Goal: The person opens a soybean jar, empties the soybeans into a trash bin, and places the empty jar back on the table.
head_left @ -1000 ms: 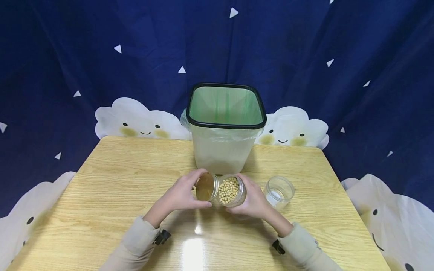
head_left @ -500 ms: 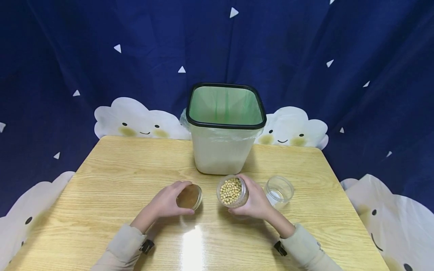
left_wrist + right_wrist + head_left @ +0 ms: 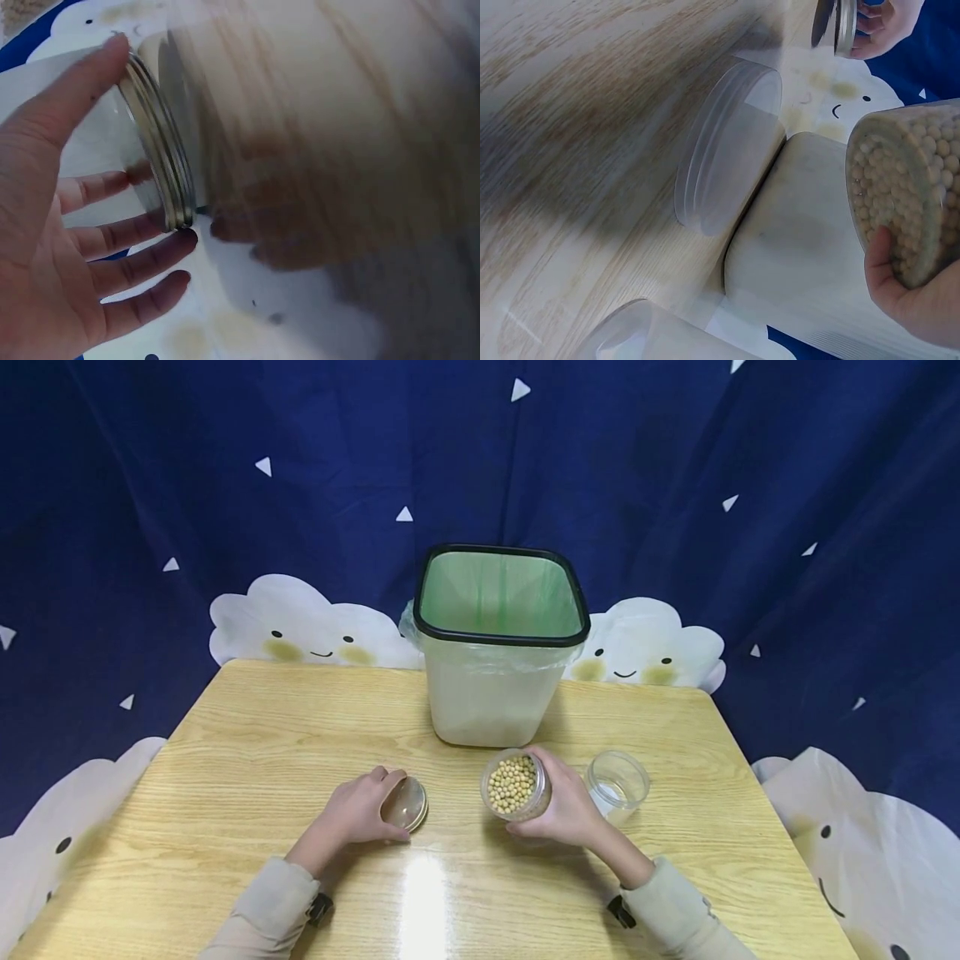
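My left hand (image 3: 358, 808) grips a round metal lid (image 3: 405, 804) by its edge, low over the left middle of the table. In the left wrist view the thumb lies at one side of the lid (image 3: 154, 142), with fingertips at the opposite side. My right hand (image 3: 564, 806) holds a clear jar of soybeans (image 3: 512, 785), its uncovered mouth tipped toward the camera. The right wrist view shows the jar (image 3: 900, 195) raised above the table. Below it lies a shallow clear plastic lid (image 3: 727, 150), mostly hidden behind the right hand in the head view.
A second clear jar (image 3: 618, 779), without beans, stands to the right of my right hand. At the back middle is a white bin (image 3: 487, 697) with a black rim and a green-tinted liner. The wooden table (image 3: 300, 718) ends at a dark blue curtain (image 3: 315, 427).
My left hand has moved away from the jar, leftward and down toward the table, carrying the metal lid. The soybean jar and right hand have barely shifted.
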Demonstrator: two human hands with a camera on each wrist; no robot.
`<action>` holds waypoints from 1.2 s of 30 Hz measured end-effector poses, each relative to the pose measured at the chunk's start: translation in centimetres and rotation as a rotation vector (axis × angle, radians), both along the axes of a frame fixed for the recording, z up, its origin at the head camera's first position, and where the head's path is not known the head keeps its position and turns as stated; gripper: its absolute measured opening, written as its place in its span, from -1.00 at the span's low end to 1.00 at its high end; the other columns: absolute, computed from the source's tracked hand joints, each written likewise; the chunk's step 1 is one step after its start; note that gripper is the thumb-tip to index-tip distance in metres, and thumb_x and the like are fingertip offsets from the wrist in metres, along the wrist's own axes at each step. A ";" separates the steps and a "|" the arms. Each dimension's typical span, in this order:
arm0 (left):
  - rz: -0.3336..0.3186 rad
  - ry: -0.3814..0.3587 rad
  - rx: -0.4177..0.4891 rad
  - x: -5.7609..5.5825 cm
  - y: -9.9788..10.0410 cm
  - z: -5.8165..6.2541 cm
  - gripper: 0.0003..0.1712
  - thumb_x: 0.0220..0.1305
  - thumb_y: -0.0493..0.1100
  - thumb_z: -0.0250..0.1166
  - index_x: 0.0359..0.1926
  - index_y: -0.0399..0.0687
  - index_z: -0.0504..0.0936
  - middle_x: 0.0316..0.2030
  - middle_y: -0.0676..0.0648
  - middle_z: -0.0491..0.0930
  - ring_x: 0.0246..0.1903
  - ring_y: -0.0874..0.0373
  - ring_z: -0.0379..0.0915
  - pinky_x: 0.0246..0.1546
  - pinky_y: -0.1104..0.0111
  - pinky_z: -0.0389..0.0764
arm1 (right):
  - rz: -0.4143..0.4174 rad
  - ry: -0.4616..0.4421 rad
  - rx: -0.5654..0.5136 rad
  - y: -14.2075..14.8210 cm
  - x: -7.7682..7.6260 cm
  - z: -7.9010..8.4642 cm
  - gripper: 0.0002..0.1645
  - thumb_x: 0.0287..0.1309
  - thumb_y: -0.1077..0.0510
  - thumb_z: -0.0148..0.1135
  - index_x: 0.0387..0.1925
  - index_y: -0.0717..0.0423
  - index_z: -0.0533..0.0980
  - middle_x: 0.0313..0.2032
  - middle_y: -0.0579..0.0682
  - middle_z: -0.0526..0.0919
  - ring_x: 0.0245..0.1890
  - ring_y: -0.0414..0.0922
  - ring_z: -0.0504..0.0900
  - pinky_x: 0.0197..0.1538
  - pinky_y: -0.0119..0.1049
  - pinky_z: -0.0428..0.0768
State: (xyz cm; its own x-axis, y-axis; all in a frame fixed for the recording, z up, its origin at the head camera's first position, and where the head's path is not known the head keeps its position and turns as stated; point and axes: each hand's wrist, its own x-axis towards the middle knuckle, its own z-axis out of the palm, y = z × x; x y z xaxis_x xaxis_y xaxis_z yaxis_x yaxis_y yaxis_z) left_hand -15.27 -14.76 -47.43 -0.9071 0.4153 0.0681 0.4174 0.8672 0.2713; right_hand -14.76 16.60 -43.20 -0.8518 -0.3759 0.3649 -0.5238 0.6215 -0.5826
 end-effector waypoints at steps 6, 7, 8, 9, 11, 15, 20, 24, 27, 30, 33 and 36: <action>0.022 -0.039 -0.026 0.0 -0.1 -0.3 0.02 -0.38 0.36 0.43 0.13 -0.07 0.43 -0.20 -0.08 0.44 -0.28 0.01 0.43 -0.42 0.12 0.50 | -0.012 0.012 0.018 0.2 0.0 0.1 0.19 -0.75 -0.08 0.61 0.13 0.07 0.28 -0.03 0.06 0.50 -0.06 0.05 0.50 -0.04 0.03 0.46; 0.022 -0.040 -0.019 0.0 -0.1 -0.3 0.01 -0.36 0.36 0.42 0.13 -0.08 0.43 -0.19 -0.09 0.44 -0.28 0.00 0.44 -0.42 0.12 0.50 | -0.013 0.013 0.019 0.3 0.0 0.0 0.19 -0.75 -0.08 0.61 0.12 0.07 0.28 -0.03 0.06 0.50 -0.06 0.04 0.50 -0.04 0.03 0.46; 0.026 -0.042 -0.013 -0.1 -0.1 -0.3 0.00 -0.32 0.36 0.40 0.14 -0.08 0.42 -0.17 -0.10 0.44 -0.27 0.00 0.44 -0.42 0.12 0.51 | -0.012 0.012 0.019 0.3 -0.1 0.0 0.19 -0.75 -0.07 0.61 0.13 0.08 0.28 -0.03 0.06 0.50 -0.06 0.04 0.50 -0.04 0.02 0.46; 0.027 -0.038 -0.007 -0.1 -0.1 -0.2 -0.02 -0.28 0.36 0.38 0.14 -0.09 0.42 -0.16 -0.12 0.44 -0.26 -0.02 0.45 -0.44 0.12 0.51 | -0.011 0.010 0.018 0.3 -0.1 0.0 0.19 -0.75 -0.07 0.61 0.13 0.08 0.28 -0.03 0.06 0.50 -0.06 0.04 0.50 -0.03 0.02 0.46; 0.031 -0.024 0.012 -0.3 0.0 0.2 -0.08 -0.18 0.33 0.35 0.15 -0.11 0.42 -0.14 -0.15 0.45 -0.25 -0.04 0.46 -0.46 0.12 0.52 | -0.010 0.005 0.016 0.4 -0.1 0.0 0.19 -0.74 -0.07 0.61 0.13 0.08 0.28 -0.03 0.05 0.50 -0.06 0.04 0.50 -0.03 0.02 0.46; 0.043 0.020 0.075 -0.8 0.0 1.3 -0.22 0.01 0.21 0.29 0.16 -0.15 0.41 -0.09 -0.21 0.46 -0.22 -0.10 0.47 -0.48 0.09 0.53 | -0.011 -0.010 0.009 0.5 0.0 0.1 0.17 -0.73 -0.07 0.61 0.13 0.06 0.28 -0.03 0.04 0.50 -0.06 0.03 0.50 -0.03 0.03 0.45; 0.049 0.080 0.179 -1.3 0.1 3.1 -0.32 0.10 0.13 0.25 0.16 -0.17 0.40 -0.02 -0.25 0.46 -0.21 -0.15 0.49 -0.38 0.03 0.54 | -0.015 -0.017 0.006 0.5 0.0 0.2 0.17 -0.74 -0.03 0.62 0.13 0.05 0.29 -0.02 0.04 0.50 -0.05 0.04 0.49 -0.02 0.04 0.44; 0.041 0.128 0.255 -1.8 0.2 4.8 -0.34 0.13 0.11 0.22 0.17 -0.16 0.39 -0.03 -0.24 0.47 -0.25 -0.10 0.51 -0.40 0.07 0.53 | -0.019 -0.022 -0.001 0.5 0.0 0.2 0.19 -0.77 0.00 0.63 0.13 0.04 0.29 -0.02 0.04 0.49 -0.04 0.03 0.49 -0.01 0.02 0.44; 0.040 0.173 0.314 -2.2 0.2 5.9 -0.34 0.13 0.09 0.23 0.18 -0.16 0.37 -0.02 -0.21 0.47 -0.28 -0.04 0.51 -0.43 0.12 0.52 | -0.017 -0.021 -0.003 0.6 -0.1 0.1 0.19 -0.77 0.00 0.64 0.12 0.03 0.29 -0.02 0.03 0.49 -0.04 0.02 0.49 -0.01 0.01 0.44; 0.042 0.243 0.382 -2.8 0.3 6.9 -0.33 0.11 0.06 0.26 0.18 -0.17 0.37 0.00 -0.18 0.45 -0.26 -0.01 0.50 -0.41 0.13 0.51 | -0.014 -0.018 -0.005 0.7 -0.2 0.0 0.18 -0.76 -0.02 0.63 0.12 0.03 0.29 -0.03 0.02 0.50 -0.05 0.01 0.50 -0.02 0.00 0.45; 0.041 0.323 0.444 -3.3 0.5 7.9 -0.32 0.07 0.03 0.30 0.18 -0.16 0.36 0.01 -0.17 0.44 -0.27 0.00 0.49 -0.45 0.14 0.50 | -0.012 -0.013 -0.005 0.8 -0.3 0.0 0.17 -0.75 -0.04 0.62 0.11 0.02 0.30 -0.03 0.01 0.50 -0.06 0.00 0.50 -0.02 -0.01 0.45; 0.043 0.386 0.488 -3.8 0.7 9.0 -0.29 0.04 0.01 0.32 0.19 -0.14 0.35 0.00 -0.17 0.44 -0.27 -0.01 0.48 -0.48 0.12 0.48 | -0.012 -0.015 -0.006 0.8 -0.3 0.1 0.16 -0.75 -0.06 0.61 0.11 0.02 0.30 -0.03 0.00 0.50 -0.05 -0.01 0.50 -0.02 -0.02 0.45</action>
